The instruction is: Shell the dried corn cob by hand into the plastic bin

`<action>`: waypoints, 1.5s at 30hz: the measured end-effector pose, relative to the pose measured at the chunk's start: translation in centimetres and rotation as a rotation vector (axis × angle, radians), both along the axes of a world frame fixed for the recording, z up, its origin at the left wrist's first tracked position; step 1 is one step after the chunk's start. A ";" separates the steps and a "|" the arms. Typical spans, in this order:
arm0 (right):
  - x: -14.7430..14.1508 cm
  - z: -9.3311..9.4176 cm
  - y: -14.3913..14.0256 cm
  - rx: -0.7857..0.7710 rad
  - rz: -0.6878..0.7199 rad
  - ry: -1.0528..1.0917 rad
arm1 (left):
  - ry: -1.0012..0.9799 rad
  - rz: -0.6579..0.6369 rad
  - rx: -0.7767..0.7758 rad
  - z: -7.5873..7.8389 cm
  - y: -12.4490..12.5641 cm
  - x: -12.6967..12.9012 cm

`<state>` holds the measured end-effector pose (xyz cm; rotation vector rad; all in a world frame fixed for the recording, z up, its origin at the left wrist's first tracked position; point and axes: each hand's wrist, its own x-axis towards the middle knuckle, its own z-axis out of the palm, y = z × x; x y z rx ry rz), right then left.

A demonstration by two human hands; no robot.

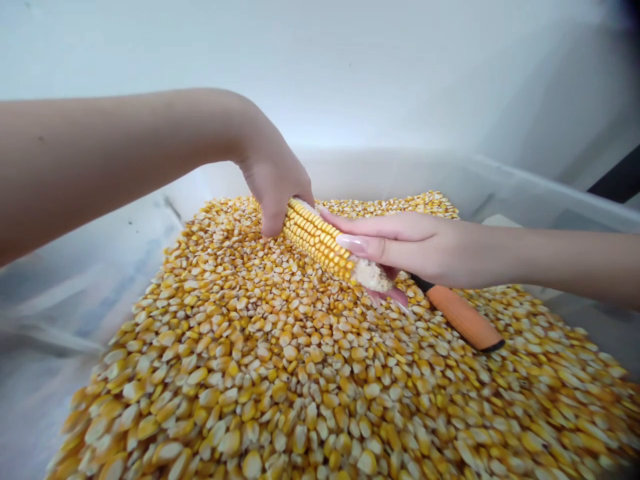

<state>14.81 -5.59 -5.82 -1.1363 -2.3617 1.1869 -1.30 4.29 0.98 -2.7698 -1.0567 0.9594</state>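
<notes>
Head view: left hand (273, 177) comes in from the upper left and closes over the far end of a corn cob (317, 238), thumb down on its near side, fingers curled over the top. Cob lies tilted across the middle of the frame, far end higher, resting just above a bed of loose kernels (280, 373). Near end of the cob is stripped, pale core showing. Right hand (415, 247) enters from the right; its fingers (360, 243) lie pressed together along the cob's side, thumb under the stripped end. Same hand also holds an orange-handled tool (463, 317), handle pointing down-right over the kernels; cannot tell its working end, hidden by the hand. Kernels fill a clear plastic bin (525, 193) against a white wall.
</notes>
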 end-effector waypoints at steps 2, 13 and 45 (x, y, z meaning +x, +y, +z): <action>0.1 0.0 0.1 -0.026 0.006 -0.007 | 0.015 -0.049 0.037 0.0 -0.2 0.0; -0.1 -0.1 -0.1 0.192 -0.040 -0.221 | 0.007 -0.056 -0.034 0.1 -0.8 0.1; -0.4 -1.2 -0.2 0.423 -0.105 -0.316 | 0.019 0.046 -0.001 -0.3 -0.4 0.2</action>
